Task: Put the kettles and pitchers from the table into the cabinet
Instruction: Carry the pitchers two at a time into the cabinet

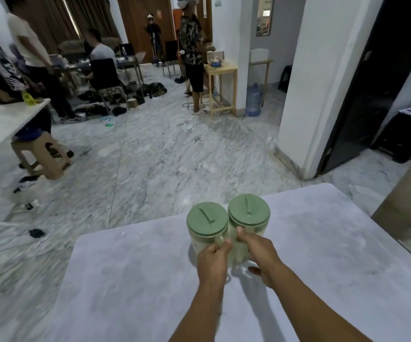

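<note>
Two pale pitchers with green lids stand upright and touching, side by side, near the far edge of the grey table (150, 280). The left pitcher (207, 224) and the right pitcher (248, 213) each have their long axis vertical, lids facing up. Their handles point toward 6 o'clock, straight back at the person, and the raised tabs on the lids run roughly toward 12 o'clock, so each spout probably faces away.

The left hand (213, 261) is curled closed around the left pitcher's handle, fingers wrapped and thumb on top. The right hand (258, 255) is closed on the right pitcher's handle with the thumb pressed high against the body; one finger sticks out loose underneath. Each pitcher sits at 12 o'clock from the hand gripping it, so neither arm has to cross. Whether the bases rest on the table or are just clear of it I cannot tell.

No cabinet is plainly in view; a tan panel (407, 206) at 3 o'clock may belong to one. The lift will likely need both pitchers kept level, since their sides touch and could knock together
</note>
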Available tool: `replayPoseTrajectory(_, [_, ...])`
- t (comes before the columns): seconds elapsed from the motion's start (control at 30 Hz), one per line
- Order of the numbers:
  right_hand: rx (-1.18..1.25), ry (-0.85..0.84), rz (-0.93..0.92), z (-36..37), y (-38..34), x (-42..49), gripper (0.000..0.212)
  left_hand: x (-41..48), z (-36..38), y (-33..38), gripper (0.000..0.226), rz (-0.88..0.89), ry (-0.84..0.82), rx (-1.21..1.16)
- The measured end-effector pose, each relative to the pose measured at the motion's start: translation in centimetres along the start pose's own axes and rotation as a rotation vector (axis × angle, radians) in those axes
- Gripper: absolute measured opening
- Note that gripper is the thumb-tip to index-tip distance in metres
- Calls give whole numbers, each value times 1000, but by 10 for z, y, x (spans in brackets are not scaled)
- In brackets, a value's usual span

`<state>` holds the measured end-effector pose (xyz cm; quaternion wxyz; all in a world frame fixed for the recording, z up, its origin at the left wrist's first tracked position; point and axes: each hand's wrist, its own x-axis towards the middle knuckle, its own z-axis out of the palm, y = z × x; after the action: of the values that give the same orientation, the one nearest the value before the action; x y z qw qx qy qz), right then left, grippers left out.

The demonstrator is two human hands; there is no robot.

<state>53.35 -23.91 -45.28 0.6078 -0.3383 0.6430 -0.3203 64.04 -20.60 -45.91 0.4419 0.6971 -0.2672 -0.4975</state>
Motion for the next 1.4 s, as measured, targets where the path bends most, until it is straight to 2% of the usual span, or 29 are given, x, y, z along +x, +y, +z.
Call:
replayPoseTrajectory(0.13, [26,65,-68,-4,-6,-10,29,-2,-20,19,26,47,70,96])
replayPoseTrajectory(0.23, [60,114,-81,-17,-16,-34,36,-12,-30,39,28,83,62,156])
replayPoseTrajectory(0.37, [128,236,-192,-43,-38,-88,38,-54,-28,77,25,221,-33,188])
replayPoseTrajectory(0.53, [193,490,-353,-82,-53,-197,37,-132,-18,111,23,401,-240,174])
replayPoseTrajectory(0.67, [185,728,-437,-119,-27,-297,41,-210,-7,112,26,528,-403,142])
replayPoseTrajectory(0.8, [199,922,-412,-161,5,-391,47,-291,11,105,37,581,-558,125])
replayPoseTrajectory(0.9, [253,1024,-410,-196,23,-450,46,-352,36,103,42,625,-674,96])
replayPoseTrajectory(1.1, [300,1192,-462,-280,62,-554,47,-476,104,85,36,711,-895,77])
replayPoseTrajectory(1.27, [360,1304,-472,-373,95,-618,50,-572,192,70,45,764,-937,77])
replayPoseTrajectory(1.4, [420,1318,-493,-450,113,-659,49,-640,262,55,42,676,-978,84])
